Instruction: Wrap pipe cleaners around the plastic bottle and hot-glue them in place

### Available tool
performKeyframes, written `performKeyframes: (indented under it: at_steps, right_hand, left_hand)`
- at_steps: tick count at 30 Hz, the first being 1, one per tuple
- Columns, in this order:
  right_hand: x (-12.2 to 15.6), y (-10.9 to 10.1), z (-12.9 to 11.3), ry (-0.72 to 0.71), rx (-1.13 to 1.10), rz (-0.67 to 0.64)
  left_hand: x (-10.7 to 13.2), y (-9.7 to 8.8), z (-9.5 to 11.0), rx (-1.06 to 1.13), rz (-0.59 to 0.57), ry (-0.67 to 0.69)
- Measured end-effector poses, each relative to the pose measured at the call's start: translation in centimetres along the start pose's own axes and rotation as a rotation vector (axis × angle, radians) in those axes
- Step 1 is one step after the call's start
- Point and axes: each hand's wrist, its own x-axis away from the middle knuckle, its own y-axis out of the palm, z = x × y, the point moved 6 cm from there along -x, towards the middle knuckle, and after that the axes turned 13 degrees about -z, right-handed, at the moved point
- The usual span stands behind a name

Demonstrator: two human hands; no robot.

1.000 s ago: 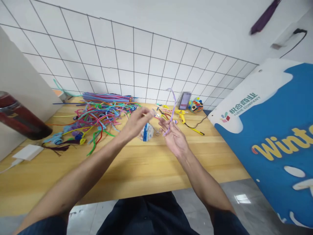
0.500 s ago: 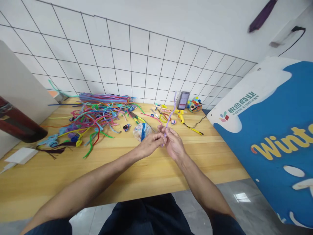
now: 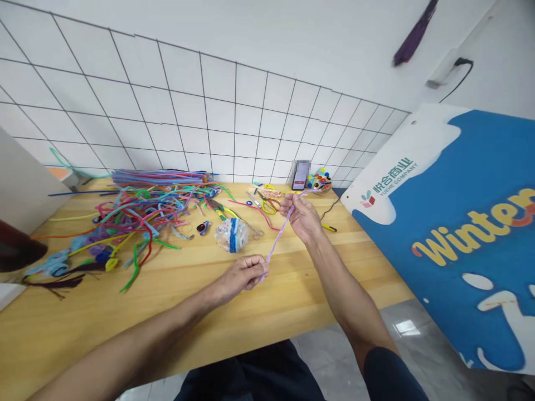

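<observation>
A lilac pipe cleaner [image 3: 277, 238] runs slantwise between my two hands above the wooden table. My left hand [image 3: 246, 273] pinches its lower end, with a short tip poking out below the fingers. Higher up and farther right, my right hand [image 3: 303, 217] has its fingers closed round the upper stretch; the far end sticks out beyond the hand to the right. Just behind my left hand sits a clear round bundle with a blue band [image 3: 232, 234]. Small scissors [image 3: 256, 233] lie beside that bundle, and yellow-handled scissors [image 3: 270, 204] lie behind my right hand.
Tangled coloured pipe cleaners [image 3: 142, 217] cover the table's left side, with a straight bunch [image 3: 161, 177] behind them. Green-handled pliers [image 3: 217, 206] lie near the middle. A phone [image 3: 300, 175] leans at the wall beside a colourful decorated ball [image 3: 321, 181]. A blue sign board [image 3: 451, 234] stands at right.
My hands were close together and are now apart, the left nearer me, the right farther off, with the lilac pipe cleaner stretched between them. The camera view has turned slightly right.
</observation>
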Motion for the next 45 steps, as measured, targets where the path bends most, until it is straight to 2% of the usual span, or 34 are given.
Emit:
performKeyframes:
  at_steps: [6, 12, 15, 19, 22, 28, 30, 32, 34, 35, 37, 39, 41, 45]
  right_hand:
    - [-0.6, 0.7, 1.1, 0.013, 0.082, 0.023]
    - [-1.6, -0.8, -0.5, 0.006, 0.256, 0.043]
    - [-1.9, -2.3, -1.4, -0.008, 0.475, 0.048]
    - [-2.0, -3.3, -2.9, -0.007, 1.015, -0.038]
    - [-1.9, -4.2, -4.0, 0.003, 1.186, -0.066]
    - [-2.2, -6.0, -3.8, 0.005, 1.173, -0.035]
    - [-2.2, -6.5, -3.1, -0.011, 0.996, -0.008]
    - [-1.8, -6.5, -1.7, 0.016, 0.687, -0.026]
    - [-0.6, -5.4, 0.5, 0.122, 0.415, -0.133]
    - [0.3, -4.4, 1.6, 0.197, 0.355, -0.223]
    - [2.5, -2.0, 3.6, 0.330, 0.332, -0.440]
    - [4.8, 0.4, 4.8, 0.401, 0.361, -0.621]
    - [6.0, 1.9, 5.2, 0.376, 0.387, -0.671]
    - [6.1, 2.6, 4.6, 0.266, 0.419, -0.581]
  left_hand:
    - [0.3, 1.3, -0.5, -0.218, -0.005, 0.037]
    - [1.1, 1.3, -0.9, -0.436, 0.073, 0.045]
    - [1.2, 1.1, -1.2, -0.457, 0.064, 0.034]
    - [1.3, 0.4, -1.6, -0.412, 0.076, -0.007]
    - [1.2, -0.4, -1.9, -0.330, 0.097, -0.039]
    - [0.6, -0.8, -1.5, -0.212, 0.072, -0.036]
    - [0.6, -0.8, -1.0, -0.159, 0.079, -0.050]
    - [0.8, -0.7, -0.3, -0.102, 0.061, -0.047]
    - [0.9, -0.6, 0.3, -0.071, 0.034, -0.028]
    - [0.9, -0.6, 0.6, -0.065, 0.023, -0.019]
    - [1.0, -0.7, 0.9, -0.075, 0.005, -0.012]
    - [0.9, -0.8, 0.9, -0.090, -0.010, -0.014]
    - [0.8, -0.7, 0.9, -0.077, -0.030, -0.019]
    - [0.9, -0.4, 1.0, 0.048, -0.039, -0.021]
